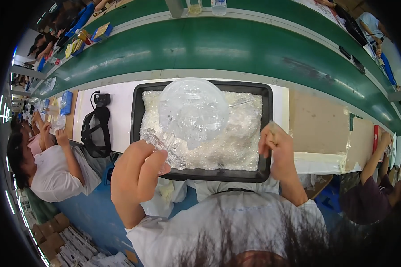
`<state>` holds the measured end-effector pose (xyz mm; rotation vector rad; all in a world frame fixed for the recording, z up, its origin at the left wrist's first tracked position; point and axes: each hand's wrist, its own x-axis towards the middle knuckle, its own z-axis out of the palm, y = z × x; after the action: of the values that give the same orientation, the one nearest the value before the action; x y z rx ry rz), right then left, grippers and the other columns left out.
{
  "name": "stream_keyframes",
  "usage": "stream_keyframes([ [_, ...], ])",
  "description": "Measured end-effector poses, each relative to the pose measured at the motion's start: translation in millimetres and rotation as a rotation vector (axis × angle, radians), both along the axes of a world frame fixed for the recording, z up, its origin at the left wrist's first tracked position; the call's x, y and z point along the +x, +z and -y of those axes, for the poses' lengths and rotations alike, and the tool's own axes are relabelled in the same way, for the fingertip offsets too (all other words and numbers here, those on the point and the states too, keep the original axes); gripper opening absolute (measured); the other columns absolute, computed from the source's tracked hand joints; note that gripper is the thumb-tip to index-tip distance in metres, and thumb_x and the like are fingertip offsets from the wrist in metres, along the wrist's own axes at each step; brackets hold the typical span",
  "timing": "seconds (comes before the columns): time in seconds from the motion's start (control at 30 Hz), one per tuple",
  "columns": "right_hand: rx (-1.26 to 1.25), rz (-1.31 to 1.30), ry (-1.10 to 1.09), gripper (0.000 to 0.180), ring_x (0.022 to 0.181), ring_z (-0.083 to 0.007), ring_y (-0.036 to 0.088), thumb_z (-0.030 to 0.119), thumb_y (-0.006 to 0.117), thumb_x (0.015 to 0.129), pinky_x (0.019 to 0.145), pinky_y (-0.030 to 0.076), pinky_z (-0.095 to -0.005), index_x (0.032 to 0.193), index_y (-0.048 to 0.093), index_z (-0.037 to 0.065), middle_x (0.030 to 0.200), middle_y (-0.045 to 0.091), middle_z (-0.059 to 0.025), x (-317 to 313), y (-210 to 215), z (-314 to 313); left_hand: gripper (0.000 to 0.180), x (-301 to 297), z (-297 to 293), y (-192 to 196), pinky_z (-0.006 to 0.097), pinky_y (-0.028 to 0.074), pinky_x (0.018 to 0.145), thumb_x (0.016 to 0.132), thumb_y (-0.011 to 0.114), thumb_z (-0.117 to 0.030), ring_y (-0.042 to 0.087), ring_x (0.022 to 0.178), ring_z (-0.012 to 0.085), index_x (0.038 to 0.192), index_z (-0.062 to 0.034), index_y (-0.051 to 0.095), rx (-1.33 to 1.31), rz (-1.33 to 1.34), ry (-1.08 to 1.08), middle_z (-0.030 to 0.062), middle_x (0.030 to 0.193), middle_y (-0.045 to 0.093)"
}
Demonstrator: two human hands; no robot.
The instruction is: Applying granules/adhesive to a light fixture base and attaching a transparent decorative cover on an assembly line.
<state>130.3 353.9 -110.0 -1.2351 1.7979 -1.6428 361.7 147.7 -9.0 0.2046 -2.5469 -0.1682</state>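
In front of me a black tray is filled with small clear beads. A round translucent dish rests on the beads, with clear glossy pieces in it. My left hand, at the tray's near left corner, is closed on a clear, faceted piece that sticks out past the fingers. My right hand is at the tray's right edge, its fingers pinched together; whatever is between them is too small to make out. A thin dark rod or wire lies on the beads right of the dish.
A black mesh bag and a small black device lie left of the tray. Brown cardboard covers the table at right. Beyond runs a green belt, with a bottle on the far ledge. People sit at both sides.
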Motion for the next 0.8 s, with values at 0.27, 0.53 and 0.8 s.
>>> stream_keyframes([
  [0.27, -0.072, -0.084, -0.037, 0.039, 0.056, -0.0115, 0.042, 0.027, 0.043, 0.098, 0.048, 0.033, -0.0250, 0.066, 0.045, 0.006, 0.066, 0.046, -0.0064, -12, 0, -6, 0.045, -5, -1, -5, 0.037, 0.054, 0.059, 0.049, 0.075, -0.004, 0.061, 0.069, 0.0319, 0.092, -0.0026, 0.061, -0.001, 0.005, 0.001, 0.0114, 0.079, 0.056],
  [0.53, -0.282, 0.102, -0.079, 0.034, 0.057, -0.0109, 0.047, 0.035, 0.062, 0.094, 0.049, 0.037, -0.0209, 0.085, 0.051, 0.004, 0.075, 0.051, -0.0107, -14, -4, -16, 0.047, -9, 1, -8, 0.039, 0.054, 0.059, 0.048, 0.074, -0.005, 0.062, 0.073, 0.0343, 0.092, -0.0023, 0.060, 0.007, -0.022, -0.002, 0.0125, 0.081, 0.056],
  [0.8, -0.413, 0.207, -0.091, 0.036, 0.050, -0.0109, 0.047, 0.030, 0.072, 0.088, 0.044, 0.041, -0.0217, 0.087, 0.050, 0.002, 0.078, 0.052, -0.0118, -15, -3, -17, 0.034, -6, 1, -7, 0.038, 0.046, 0.073, 0.063, 0.072, -0.019, 0.056, 0.085, 0.0254, 0.094, -0.0117, 0.060, -0.176, 0.080, 0.010, 0.0048, 0.087, 0.060],
])
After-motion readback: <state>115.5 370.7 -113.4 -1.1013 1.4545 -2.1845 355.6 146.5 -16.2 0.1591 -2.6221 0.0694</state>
